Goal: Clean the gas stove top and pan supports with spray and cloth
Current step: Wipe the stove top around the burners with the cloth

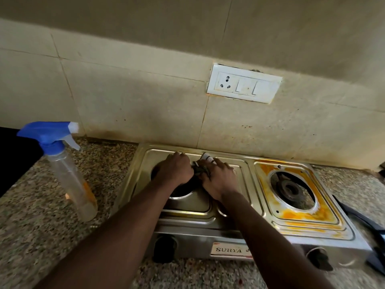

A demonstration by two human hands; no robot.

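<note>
A steel two-burner gas stove (245, 205) sits on a speckled granite counter. Both my hands are over its left burner opening (183, 189). My left hand (176, 168) and my right hand (217, 177) grip a small dark-and-white cloth (203, 166) between them, bunched at the far side of the left burner tray. The right burner (290, 189) is bare, and its tray (312, 213) is smeared with yellow-orange stains. No pan supports sit on either burner. A clear spray bottle (68, 172) with a blue trigger head stands upright on the counter, left of the stove.
The tiled wall with a white socket-and-switch plate (243, 85) rises right behind the stove. Two black knobs (164, 248) (318, 258) face front. A dark object (366, 226), only partly visible, lies on the counter at the right edge. Granite counter (41, 236) stretches to the left.
</note>
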